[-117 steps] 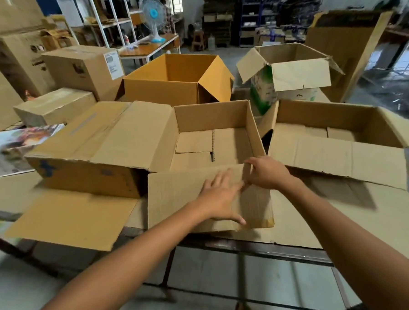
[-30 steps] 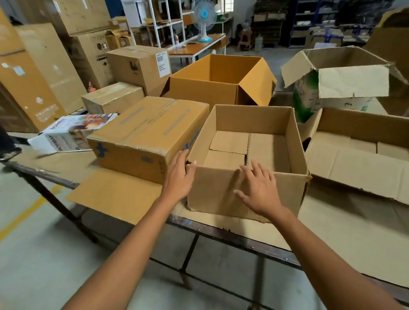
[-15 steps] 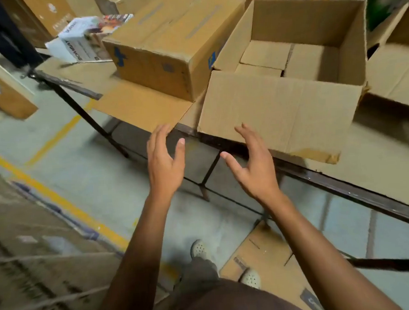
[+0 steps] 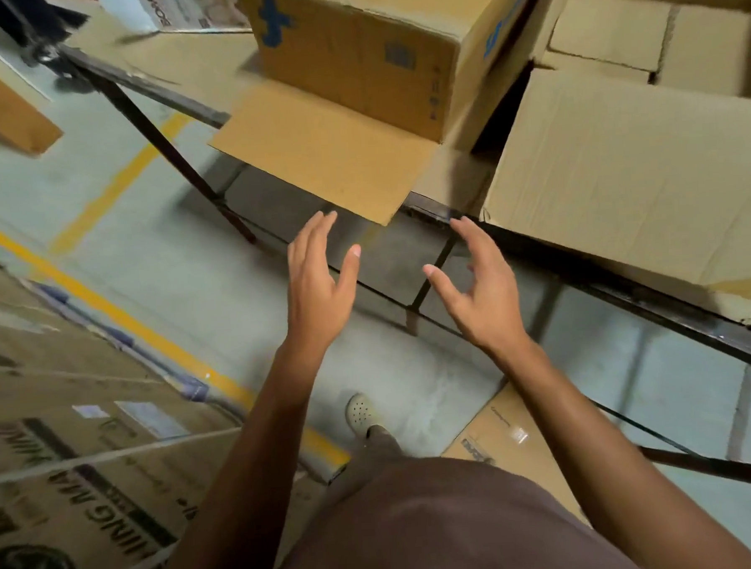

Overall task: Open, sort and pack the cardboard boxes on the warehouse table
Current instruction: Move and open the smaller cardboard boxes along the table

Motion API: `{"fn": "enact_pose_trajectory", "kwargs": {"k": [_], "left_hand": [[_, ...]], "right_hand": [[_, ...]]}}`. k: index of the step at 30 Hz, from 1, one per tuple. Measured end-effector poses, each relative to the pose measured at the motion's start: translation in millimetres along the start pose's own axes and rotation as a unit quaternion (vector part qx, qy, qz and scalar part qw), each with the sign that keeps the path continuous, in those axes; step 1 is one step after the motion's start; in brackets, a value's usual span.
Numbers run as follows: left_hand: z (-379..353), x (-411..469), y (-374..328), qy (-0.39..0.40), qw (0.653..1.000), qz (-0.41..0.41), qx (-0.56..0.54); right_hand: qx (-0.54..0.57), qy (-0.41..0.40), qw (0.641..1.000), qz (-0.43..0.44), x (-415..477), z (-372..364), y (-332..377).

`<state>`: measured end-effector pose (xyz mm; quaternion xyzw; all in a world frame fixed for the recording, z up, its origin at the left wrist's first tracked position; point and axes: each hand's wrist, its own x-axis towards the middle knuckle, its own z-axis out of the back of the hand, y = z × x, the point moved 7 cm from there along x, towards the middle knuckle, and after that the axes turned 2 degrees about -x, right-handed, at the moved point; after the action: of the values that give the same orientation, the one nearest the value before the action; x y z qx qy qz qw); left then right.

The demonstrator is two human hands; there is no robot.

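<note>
Both hands are now hanging clear of the open box [image 4: 629, 175] they were touching a second ago — left hand [image 4: 317, 287] and right hand [image 4: 483, 291] are spreading empty, fingers apart. That box is sitting at two o'clock on the table [image 4: 626, 288], the closed box [image 4: 361, 54] at twelve.

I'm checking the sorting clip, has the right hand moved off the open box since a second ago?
Yes. The right hand has come back off the open box; it now hangs empty below the table edge, toward the person.
</note>
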<state>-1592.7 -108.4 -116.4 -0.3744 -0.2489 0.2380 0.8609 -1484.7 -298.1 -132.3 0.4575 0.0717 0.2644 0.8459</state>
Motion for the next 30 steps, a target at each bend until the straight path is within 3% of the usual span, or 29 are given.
{"fn": "enact_pose_trajectory", "kwargs": {"k": [9,21,25,30], "left_hand": [[25.1,92.0,48.5,0.047,0.998,-0.042,0.008],[9.5,280.2,8.4,0.005,0.989,-0.145,0.04],[-3.1,333.4,-13.1,0.02,0.979,-0.195,0.06],[-40.0,376.5,-35.9,0.102,0.952,-0.265,0.119]], "right_hand": [[0.01,-0.06,0.998,-0.001,86.7,-46.4,51.9],[0.022,-0.236,0.971,0.033,221.3,15.1,73.7],[0.02,-0.297,0.955,-0.014,252.0,30.7,57.9],[0.05,-0.271,0.95,-0.147,274.5,24.3,28.8]]}}
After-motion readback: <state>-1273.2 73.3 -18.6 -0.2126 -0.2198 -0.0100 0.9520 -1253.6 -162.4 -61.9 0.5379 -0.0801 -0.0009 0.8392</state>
